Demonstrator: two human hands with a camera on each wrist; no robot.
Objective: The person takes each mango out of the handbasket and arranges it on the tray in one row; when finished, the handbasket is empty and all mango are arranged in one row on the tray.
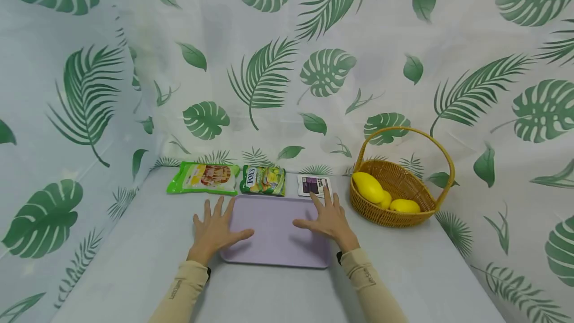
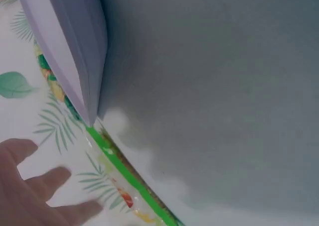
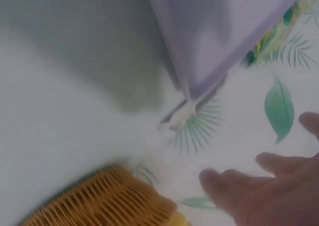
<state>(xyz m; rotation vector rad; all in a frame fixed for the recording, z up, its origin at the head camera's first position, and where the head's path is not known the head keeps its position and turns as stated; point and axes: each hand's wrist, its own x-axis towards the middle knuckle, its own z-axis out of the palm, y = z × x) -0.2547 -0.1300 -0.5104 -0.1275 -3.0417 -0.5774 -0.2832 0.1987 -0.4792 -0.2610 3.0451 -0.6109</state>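
Note:
A shallow lilac tray lies on the white table between the two hands. My left hand is spread over the tray's left edge, its thumb reaching inward above the tray floor. Over the right edge, my right hand has its fingers splayed and its thumb pointing left. Both hands hold nothing. In the left wrist view, spread fingertips show apart from the tray's side wall. The right wrist view has the tray corner beyond the fingers.
Behind the tray are a green snack bag, a FOX'S candy bag and a small white packet. At the right stands a wicker basket with a tall handle, holding several yellow fruits. Leaf-print curtains border the table.

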